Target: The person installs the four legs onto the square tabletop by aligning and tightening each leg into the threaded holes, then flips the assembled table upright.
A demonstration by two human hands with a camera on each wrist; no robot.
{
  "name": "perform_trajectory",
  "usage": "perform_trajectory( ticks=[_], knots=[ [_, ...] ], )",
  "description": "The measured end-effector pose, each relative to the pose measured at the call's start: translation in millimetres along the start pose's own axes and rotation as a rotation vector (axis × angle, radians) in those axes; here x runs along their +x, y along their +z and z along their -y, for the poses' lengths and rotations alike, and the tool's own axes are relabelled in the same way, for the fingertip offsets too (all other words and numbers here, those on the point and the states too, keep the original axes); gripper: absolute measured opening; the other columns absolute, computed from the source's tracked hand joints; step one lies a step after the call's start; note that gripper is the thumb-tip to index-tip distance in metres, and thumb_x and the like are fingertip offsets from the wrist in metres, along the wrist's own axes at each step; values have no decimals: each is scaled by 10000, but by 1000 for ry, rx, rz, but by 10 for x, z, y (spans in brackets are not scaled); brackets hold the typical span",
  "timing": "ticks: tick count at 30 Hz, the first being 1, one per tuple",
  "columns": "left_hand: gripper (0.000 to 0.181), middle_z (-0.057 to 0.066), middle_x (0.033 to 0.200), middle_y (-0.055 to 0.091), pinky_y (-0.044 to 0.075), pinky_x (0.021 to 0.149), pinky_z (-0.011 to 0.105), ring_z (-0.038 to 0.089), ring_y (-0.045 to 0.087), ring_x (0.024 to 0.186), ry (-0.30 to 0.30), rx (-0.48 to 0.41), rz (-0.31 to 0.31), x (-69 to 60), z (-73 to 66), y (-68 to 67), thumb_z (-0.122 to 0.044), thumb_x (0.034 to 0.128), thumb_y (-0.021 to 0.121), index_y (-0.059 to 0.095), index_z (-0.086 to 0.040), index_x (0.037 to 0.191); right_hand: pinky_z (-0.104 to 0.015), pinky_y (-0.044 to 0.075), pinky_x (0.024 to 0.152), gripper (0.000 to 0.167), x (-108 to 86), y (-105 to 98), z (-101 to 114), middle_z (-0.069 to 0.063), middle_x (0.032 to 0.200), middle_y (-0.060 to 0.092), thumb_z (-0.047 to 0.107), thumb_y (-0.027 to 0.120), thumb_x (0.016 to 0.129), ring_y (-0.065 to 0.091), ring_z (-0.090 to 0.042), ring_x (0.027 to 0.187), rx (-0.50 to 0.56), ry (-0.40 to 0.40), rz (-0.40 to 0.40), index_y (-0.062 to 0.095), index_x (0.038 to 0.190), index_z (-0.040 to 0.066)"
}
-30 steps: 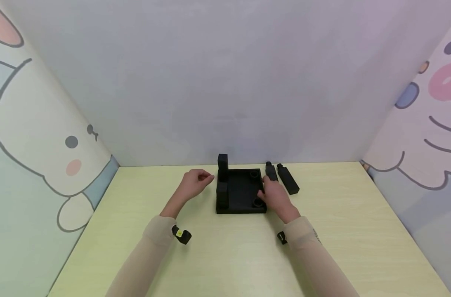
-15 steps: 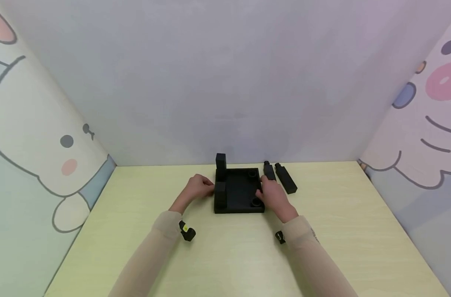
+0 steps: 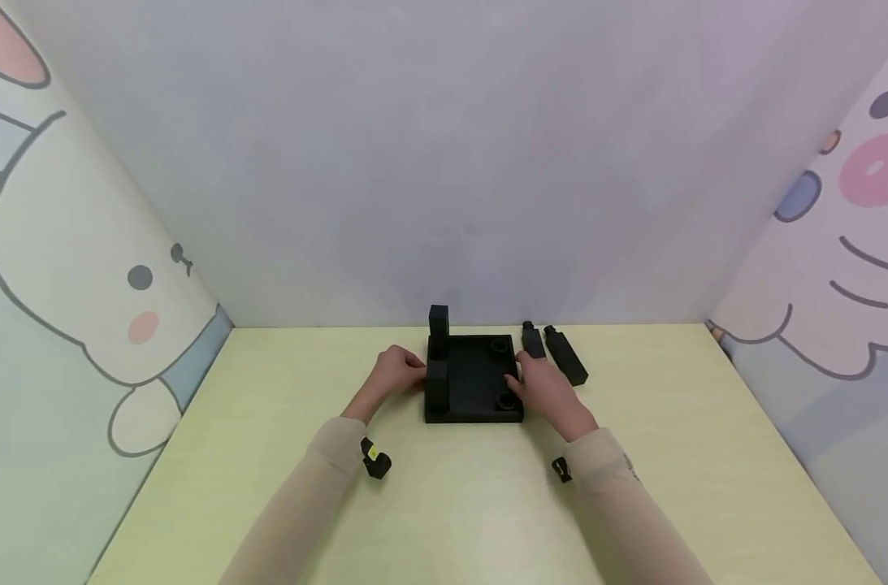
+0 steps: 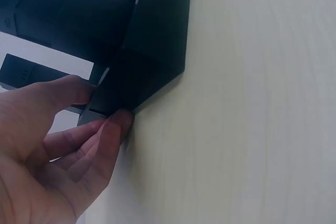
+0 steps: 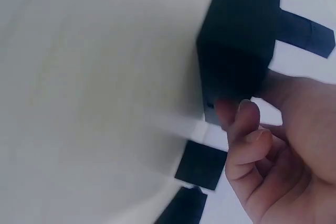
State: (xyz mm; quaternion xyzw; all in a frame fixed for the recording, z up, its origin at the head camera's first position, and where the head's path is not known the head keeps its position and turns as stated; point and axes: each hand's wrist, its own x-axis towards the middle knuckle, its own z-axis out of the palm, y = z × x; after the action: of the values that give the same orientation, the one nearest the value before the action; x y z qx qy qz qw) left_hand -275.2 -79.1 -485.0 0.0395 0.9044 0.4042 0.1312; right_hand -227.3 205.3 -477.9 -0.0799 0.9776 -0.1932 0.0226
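A black square tray (image 3: 480, 370) with a raised rim lies on the table. Two upright black blocks, a far one (image 3: 439, 329) and a near one (image 3: 437, 386), stand along its left side. Two round sockets, far (image 3: 499, 345) and near (image 3: 506, 400), show along its right side. My left hand (image 3: 392, 374) pinches the tray's left wall, thumb above and fingers low near the tabletop. At the opposite edge my right hand (image 3: 549, 390) grips the right wall, thumb over the rim and fingers outside. Its thumb tip is partly hidden in the right wrist view.
Two black blocks with narrow necks, a left one (image 3: 533, 341) and a right one (image 3: 565, 356), lie just beyond the right hand. A pale wall (image 3: 444, 162) rises behind the light wooden table (image 3: 444, 504), and printed panels flank both sides.
My left hand has moved right, from beside the tray onto its left wall, and now pinches it. The right hand keeps its place at the right wall.
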Motion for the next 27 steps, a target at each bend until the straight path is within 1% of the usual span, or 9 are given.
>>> perform_trajectory(
  ticks=[4,7,10,12,15,18,21,24,27],
  knots=[
    [185,72,742,775,511,599,214,107,677,592,10,13,-21,-5,-15,15,-216,911,732,817,-54,883,-298,426,525,371,-4,-151,-69,-65,729,627,275,618,1021,546,-150,569,19,-28,-75,620,1235,-28],
    [189,74,740,776,503,597,209,102,673,592,16,20,-26,-4,-20,13,-212,917,721,818,-55,879,-358,468,571,329,-11,-262,-157,-146,887,652,244,651,996,571,-209,642,-2,-21,-130,639,1186,-25],
    [199,77,738,778,492,596,198,87,665,586,22,17,-19,-10,-14,7,-215,926,712,820,-54,879,-418,509,634,401,-19,-312,-251,-228,1096,620,263,682,968,588,-254,733,-34,22,-124,629,1216,-47],
    [204,76,739,779,492,600,196,77,660,584,28,14,-14,-17,-9,4,-213,931,706,819,-53,876,-420,515,635,453,-23,-314,-296,-251,1134,599,295,689,962,589,-264,744,-33,58,-99,622,1231,-64],
    [204,80,744,780,504,602,200,73,665,581,37,4,-5,-18,4,6,-202,938,697,817,-45,883,-359,470,580,451,-17,-290,-328,-199,1004,612,323,695,951,558,-229,702,-20,103,-80,635,1171,-66],
    [202,81,750,781,510,607,204,74,668,585,43,-5,-10,-13,10,1,-198,938,696,816,-45,886,-316,426,524,381,6,-272,-326,-125,820,616,355,699,938,553,-207,642,-8,138,-75,636,1004,-15],
    [201,80,753,781,507,611,206,77,667,595,38,-13,-18,-3,20,9,-197,942,692,815,-46,892,-312,393,477,381,25,-253,-321,-80,696,583,397,712,915,540,-201,570,-15,174,-58,575,838,50],
    [203,77,753,779,499,617,208,83,662,610,32,-19,-22,-12,24,21,-200,941,692,815,-44,900,-323,381,466,383,28,-236,-321,-70,665,577,407,705,902,533,-207,553,-58,198,-53,546,773,84],
    [203,76,751,777,489,619,205,88,654,617,22,-24,-31,-30,23,28,-204,934,700,815,-42,894,-360,408,483,318,28,-248,-316,-111,745,635,359,670,893,572,-247,616,-84,183,-126,612,838,51]
  ],
)
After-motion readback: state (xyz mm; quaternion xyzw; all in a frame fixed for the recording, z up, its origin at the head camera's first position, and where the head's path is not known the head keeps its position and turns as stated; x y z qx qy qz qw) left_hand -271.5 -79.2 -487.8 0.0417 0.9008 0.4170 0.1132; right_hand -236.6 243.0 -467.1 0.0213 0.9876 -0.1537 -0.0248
